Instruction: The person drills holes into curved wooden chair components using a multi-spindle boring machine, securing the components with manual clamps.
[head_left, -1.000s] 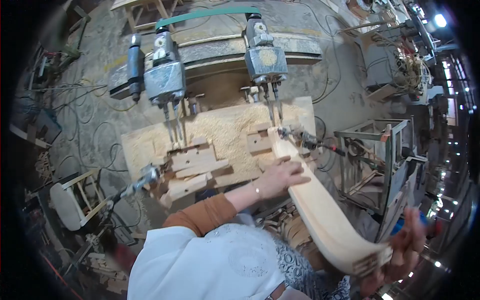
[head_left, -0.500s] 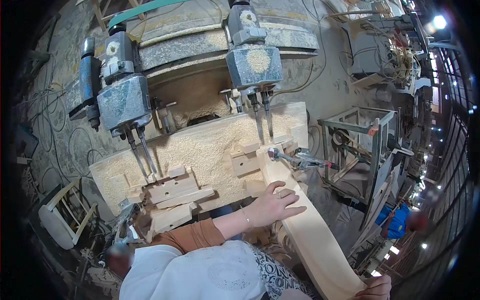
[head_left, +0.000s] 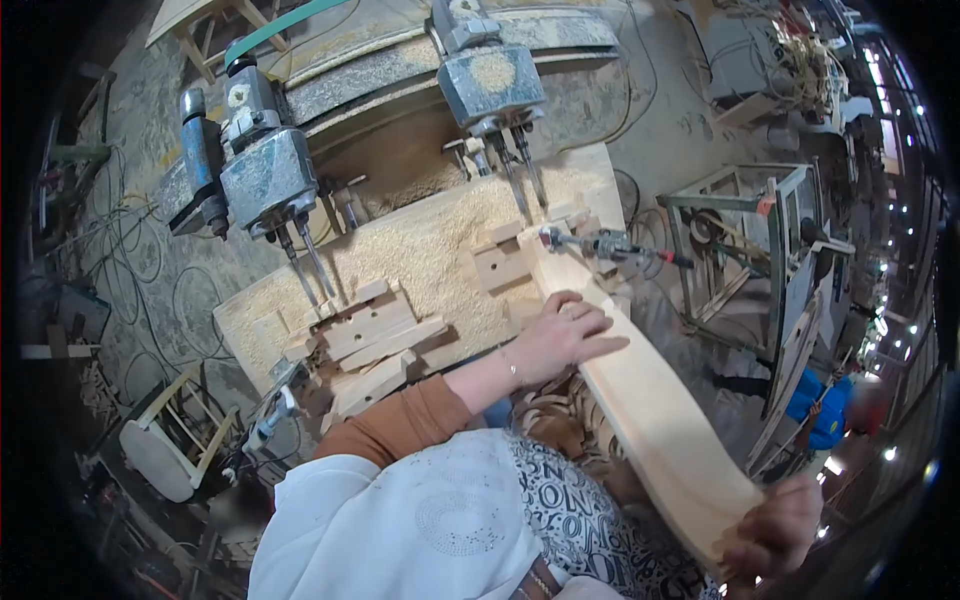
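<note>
A long, curved pale wooden piece [head_left: 650,385] runs from the machine bed down to the lower right. Its far end sits by a toggle clamp [head_left: 610,245] with a red-tipped handle, below a pair of drill bits [head_left: 524,175]. My left hand [head_left: 570,340] lies across the piece partway along, fingers wrapped over its edge. At the near end, my right hand [head_left: 780,530] grips the wood, slightly blurred. Left of it, a drilled wooden block [head_left: 370,325] with several holes sits under the second pair of bits [head_left: 305,262].
Sawdust covers the board [head_left: 430,230] of the drilling machine. Two motor heads [head_left: 268,175] hang above it. A metal-framed stand [head_left: 740,205] is at the right, a chair frame [head_left: 165,450] at the left. Farther right is a person in blue [head_left: 822,410]. Curved wood offcuts [head_left: 560,420] lie below.
The view has shifted, so the machine sits higher in it. My right hand has risen slightly with the near end of the wood; my left hand keeps its place on the piece.
</note>
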